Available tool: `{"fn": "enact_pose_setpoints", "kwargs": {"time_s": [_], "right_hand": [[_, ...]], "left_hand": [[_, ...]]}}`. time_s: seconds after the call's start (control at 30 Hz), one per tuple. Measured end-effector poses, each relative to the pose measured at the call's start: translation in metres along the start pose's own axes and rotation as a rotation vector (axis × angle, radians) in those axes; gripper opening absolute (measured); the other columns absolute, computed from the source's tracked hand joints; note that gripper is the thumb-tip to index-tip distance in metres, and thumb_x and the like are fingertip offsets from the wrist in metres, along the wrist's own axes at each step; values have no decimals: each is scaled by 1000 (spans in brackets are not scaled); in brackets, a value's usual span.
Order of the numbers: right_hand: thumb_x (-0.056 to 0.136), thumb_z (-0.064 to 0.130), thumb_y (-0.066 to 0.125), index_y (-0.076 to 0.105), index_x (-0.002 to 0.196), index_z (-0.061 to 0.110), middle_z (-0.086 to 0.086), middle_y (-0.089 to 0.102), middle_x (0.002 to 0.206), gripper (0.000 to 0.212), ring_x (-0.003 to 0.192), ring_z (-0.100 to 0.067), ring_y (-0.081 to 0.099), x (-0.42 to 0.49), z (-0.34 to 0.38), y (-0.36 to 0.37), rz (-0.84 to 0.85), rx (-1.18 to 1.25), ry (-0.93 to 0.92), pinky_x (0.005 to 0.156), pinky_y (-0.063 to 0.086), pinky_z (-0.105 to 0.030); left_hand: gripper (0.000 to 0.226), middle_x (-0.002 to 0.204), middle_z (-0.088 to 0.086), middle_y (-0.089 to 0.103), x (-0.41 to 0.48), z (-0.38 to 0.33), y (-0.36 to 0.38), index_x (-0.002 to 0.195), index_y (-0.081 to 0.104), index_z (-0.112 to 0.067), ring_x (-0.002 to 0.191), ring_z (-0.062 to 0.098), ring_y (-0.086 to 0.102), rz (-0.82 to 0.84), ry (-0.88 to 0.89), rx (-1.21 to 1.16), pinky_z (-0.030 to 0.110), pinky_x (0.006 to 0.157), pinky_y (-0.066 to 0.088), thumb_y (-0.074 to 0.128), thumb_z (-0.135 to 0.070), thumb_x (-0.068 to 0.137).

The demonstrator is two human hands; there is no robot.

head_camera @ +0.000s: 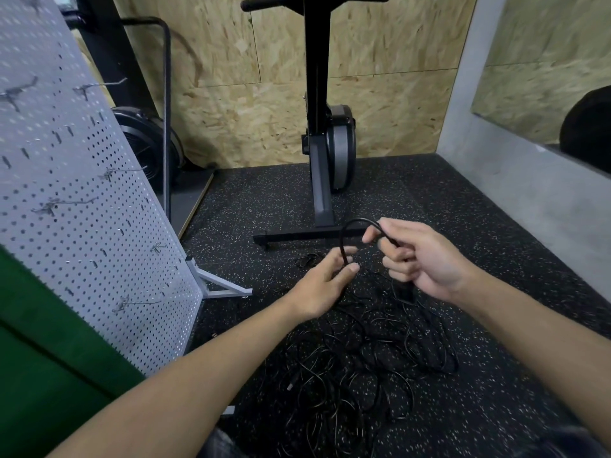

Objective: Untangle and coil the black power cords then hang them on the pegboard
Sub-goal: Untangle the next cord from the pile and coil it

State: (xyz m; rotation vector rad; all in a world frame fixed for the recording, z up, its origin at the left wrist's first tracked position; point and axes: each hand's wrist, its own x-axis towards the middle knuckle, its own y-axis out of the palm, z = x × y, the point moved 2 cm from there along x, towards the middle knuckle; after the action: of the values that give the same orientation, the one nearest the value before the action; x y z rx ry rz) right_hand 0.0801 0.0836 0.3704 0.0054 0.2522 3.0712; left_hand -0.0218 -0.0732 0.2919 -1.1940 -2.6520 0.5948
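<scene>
Down over the speckled floor [479, 233], both hands hold one black cord [355, 221] arched between them. The right hand [421, 259] has its fingers curled round the cord near its plug end, which sticks out below the fist. The left hand [320, 284] pinches the other leg of the arch between thumb and fingertips. Beneath them lies the tangled heap of cords [363, 355]. The pegboard [82, 209], studded with metal hooks, stands at the left, near the heap.

Gym gear in a corner.
A black exercise machine [325, 150] stood upright on the speckled rubber floor [463, 242] before the chipboard wall [380, 61]; left of it sat what looked like a fan-wheel machine [142, 147].
</scene>
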Motion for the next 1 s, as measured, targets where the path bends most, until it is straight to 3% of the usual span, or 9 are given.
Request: {"fn": "enact_pose_setpoints", "kwargs": {"time_s": [0.1,0.17,0.23,0.3,0.43,0.5,0.6,0.8,1.0], "right_hand": [[106,28,47,68,106,4,3,23,60,32,44,-8,16,4,-3,-9,-97,53,-27,45,9,-28],[111,23,42,68,115,3,2,31,61,33,46,-8,22,8,-8,-17,-188,7,-37,45,13,-26],[113,22,39,68,122,8,1,41,65,34,51,-10,30,11,-15,-20,-288,-122,-43,45,21,-25],[114,23,38,69,122,16,-1,52,70,33,55,-11,41,12,-22,-17,-351,-240,-59,49,33,-27],[114,26,36,69,122,26,-5,71,97,34,65,-12,60,15,-35,-8,-439,-343,-43,58,49,-28],[115,25,35,69,125,20,-8,72,104,35,68,-15,61,17,-37,-6,-429,-265,4,56,49,-28],[115,27,35,68,124,9,-9,69,87,39,64,-18,58,18,-41,0,-368,-204,68,49,42,-26],[90,75,52,71,109,18,-5,61,73,63,68,-26,51,15,-46,8,-211,-366,97,57,39,-32],[109,37,51,68,99,15,-2,66,67,30,56,-14,53,11,-40,12,-201,-545,64,57,42,-30]], "left_hand": [[35,93,6,75,-1,1,-3,111,70,-7,90,25,73,-21,-33,-105,51,99,56,48,-34,111],[36,70,-8,65,-3,-4,-10,104,74,-11,65,13,64,-111,-36,-143,38,74,55,47,-34,112],[34,62,-17,53,-3,-10,-18,108,78,-24,56,0,47,-285,-11,-63,24,62,42,46,-34,112],[32,72,-17,55,-4,-20,-17,123,75,-33,60,2,46,-304,1,-105,25,64,38,46,-28,112],[44,97,-12,67,-5,-33,-3,142,61,-39,83,5,55,-143,66,-98,26,82,43,49,-13,109],[42,90,-12,68,-7,-37,2,137,66,-39,79,11,54,-143,170,-24,28,79,46,53,-12,107],[23,86,-6,78,-11,-41,5,117,77,-24,78,17,72,-171,214,11,31,88,58,66,-11,102],[6,74,4,76,-20,-51,7,94,80,-13,61,11,72,-286,178,-34,16,66,54,82,-10,89],[12,72,4,77,-19,-48,7,89,72,-7,63,15,76,-296,104,-18,26,65,62,83,-10,87]]}}
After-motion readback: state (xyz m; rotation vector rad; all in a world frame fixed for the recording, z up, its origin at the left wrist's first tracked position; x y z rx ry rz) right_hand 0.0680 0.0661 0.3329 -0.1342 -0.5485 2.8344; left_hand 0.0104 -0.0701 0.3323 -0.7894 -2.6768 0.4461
